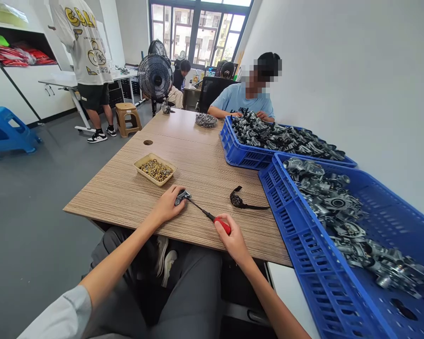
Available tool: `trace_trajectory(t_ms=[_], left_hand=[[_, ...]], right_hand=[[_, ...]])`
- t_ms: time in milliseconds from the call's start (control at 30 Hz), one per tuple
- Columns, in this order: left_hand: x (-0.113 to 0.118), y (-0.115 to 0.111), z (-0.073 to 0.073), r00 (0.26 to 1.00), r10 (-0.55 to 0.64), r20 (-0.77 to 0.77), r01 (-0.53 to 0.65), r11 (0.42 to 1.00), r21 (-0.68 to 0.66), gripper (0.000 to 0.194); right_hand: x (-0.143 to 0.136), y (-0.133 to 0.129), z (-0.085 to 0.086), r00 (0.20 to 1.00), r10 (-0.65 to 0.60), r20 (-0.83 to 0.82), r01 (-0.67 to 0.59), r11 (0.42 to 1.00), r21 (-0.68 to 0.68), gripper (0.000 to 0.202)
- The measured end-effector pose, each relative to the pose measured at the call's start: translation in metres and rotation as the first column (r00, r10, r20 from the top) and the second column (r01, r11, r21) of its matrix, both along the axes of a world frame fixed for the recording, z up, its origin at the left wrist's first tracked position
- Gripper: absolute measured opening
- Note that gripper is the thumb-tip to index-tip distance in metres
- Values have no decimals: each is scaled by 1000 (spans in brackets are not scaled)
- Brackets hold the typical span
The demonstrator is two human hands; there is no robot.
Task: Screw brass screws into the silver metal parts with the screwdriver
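My left hand (168, 205) is closed around a small grey metal casting (182, 197), holding it down on the wood-grain table (205, 155). In my right hand (233, 238) is a screwdriver (222, 225) with a red handle and a dark shaft. Its shaft slants up to the left, and the tip meets the casting; the exact contact point is too small to make out. Just beyond my left hand stands a cream tray (137, 165) of brass-coloured screws (156, 169). A black wristwatch (237, 200) lies to the right of the screwdriver.
Blue crates (286, 221) line the right side, holding many metal castings (334, 202). A person in a light blue shirt (247, 99) sits across the table. Toward the far end are a bag of small parts (206, 120) and a fan (155, 77). Another person (86, 52) stands left.
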State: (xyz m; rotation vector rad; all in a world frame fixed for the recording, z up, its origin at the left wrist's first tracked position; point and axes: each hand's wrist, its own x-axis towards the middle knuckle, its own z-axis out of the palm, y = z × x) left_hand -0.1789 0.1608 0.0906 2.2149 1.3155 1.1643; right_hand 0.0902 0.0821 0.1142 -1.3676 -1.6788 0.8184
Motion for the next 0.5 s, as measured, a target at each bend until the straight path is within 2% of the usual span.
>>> trace_trajectory(t_ms=[200,367,500], left_hand=[[0,0,0,1000,4,6,-4,1000,-6,37],[0,0,0,1000,4,17,-3,1000,-3,36],[0,0,1,1000,1,18,-1,1000,-7,36]], right_hand=[[1,-1,-4,999,-49,19,49,999,10,39],[-3,2,-6,999,-40,34,40,999,2,48],[-3,0,-2,999,-26,45,26,1000,1,42]])
